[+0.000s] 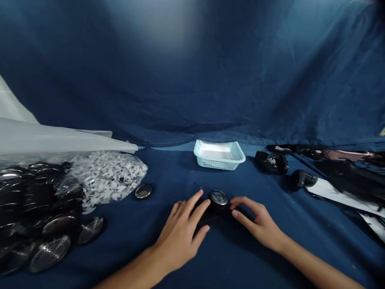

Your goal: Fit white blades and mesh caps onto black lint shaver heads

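Note:
A black round part with a silver perforated disc on top (pixel 218 197) stands on the blue cloth between my hands. On its left side, my left hand (pixel 183 233) has its fingers spread, with the fingertips close to the part; whether they touch it is unclear. At its right, my right hand (pixel 258 222) is held with thumb and index finger apart and nothing between them. A single small round mesh disc (pixel 143 191) lies on the cloth farther left, beside a clear bag of small white pieces (pixel 111 176).
Several black round parts with silver mesh (pixel 45 212) are heaped at the left. A light blue basket (pixel 219 163) holding something white stands at the back. Black parts (pixel 271 162) and a white strip (pixel 339 194) lie at the right. A blue curtain (pixel 192 80) hangs behind.

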A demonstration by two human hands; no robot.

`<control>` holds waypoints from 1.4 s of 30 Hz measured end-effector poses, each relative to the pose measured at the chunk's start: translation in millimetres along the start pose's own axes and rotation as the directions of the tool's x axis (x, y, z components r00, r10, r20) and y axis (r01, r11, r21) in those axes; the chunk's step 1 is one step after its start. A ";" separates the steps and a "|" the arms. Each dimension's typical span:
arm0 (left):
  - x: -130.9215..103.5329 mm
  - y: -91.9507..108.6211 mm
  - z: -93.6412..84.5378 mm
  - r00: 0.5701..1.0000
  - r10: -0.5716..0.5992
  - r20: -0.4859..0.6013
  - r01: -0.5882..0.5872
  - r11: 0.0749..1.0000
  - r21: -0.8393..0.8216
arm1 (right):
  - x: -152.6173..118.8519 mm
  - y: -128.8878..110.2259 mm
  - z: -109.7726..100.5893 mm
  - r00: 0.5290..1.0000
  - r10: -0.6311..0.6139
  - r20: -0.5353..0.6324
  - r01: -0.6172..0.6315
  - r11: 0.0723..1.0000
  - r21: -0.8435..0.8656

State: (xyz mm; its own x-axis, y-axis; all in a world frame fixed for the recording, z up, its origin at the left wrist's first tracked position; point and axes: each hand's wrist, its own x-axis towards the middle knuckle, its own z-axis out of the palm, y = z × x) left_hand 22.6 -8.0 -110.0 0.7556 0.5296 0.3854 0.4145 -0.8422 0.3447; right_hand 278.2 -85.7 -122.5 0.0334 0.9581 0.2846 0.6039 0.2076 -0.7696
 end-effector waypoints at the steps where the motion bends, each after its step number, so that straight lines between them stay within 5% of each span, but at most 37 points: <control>1: 0.3 -1.7 2.5 0.999 -0.030 -0.012 0.030 1.000 0.009 | 1.4 1.6 0.1 1.000 0.008 -0.022 -0.009 1.000 -0.026; 6: 2.6 -6.4 7.6 0.994 -0.112 0.019 0.111 0.993 0.034 | 5.3 2.1 -1.8 0.998 0.025 -0.062 -0.027 0.999 -0.026; 10: 2.0 2.5 -3.6 0.996 0.020 0.083 -0.011 0.994 -0.111 | 1.4 -9.3 -5.6 0.998 0.058 0.030 -0.064 0.944 0.324; 16: -0.6 14.4 -13.6 0.979 0.163 0.123 -0.098 0.904 -0.417 | -14.1 -30.7 2.3 0.933 0.024 0.358 -0.292 0.632 0.718; 21: 0.0 15.7 -9.2 0.980 0.130 0.153 -0.041 0.876 -0.481 | -17.4 -42.5 16.3 0.890 0.017 0.456 -0.440 0.298 0.847; 24: 1.2 16.0 -6.3 0.981 0.114 0.155 -0.034 0.895 -0.446 | -19.2 -43.1 20.1 0.890 0.049 0.454 -0.452 0.234 0.861; 30: 4.7 17.1 -5.5 0.991 0.021 0.136 0.033 0.923 -0.382 | -22.7 -39.0 25.5 0.924 0.214 0.316 -0.375 0.353 0.857; 34: 7.5 20.1 -4.5 0.988 0.038 0.147 0.005 0.961 -0.278 | -18.9 -41.2 26.1 0.941 0.220 0.258 -0.336 0.497 0.800; 42: 10.1 10.1 4.3 0.987 0.111 0.113 -0.116 0.993 0.039 | -7.4 -48.5 9.9 0.976 -0.160 0.148 0.106 0.941 0.321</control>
State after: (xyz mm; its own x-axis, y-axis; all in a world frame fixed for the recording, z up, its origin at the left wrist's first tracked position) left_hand 36.7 -11.6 -106.3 0.8495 0.4182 0.3216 0.3436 -0.9011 0.2643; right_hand 240.8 -100.9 -92.9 -0.1818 0.9309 0.3168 0.3164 0.3604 -0.8775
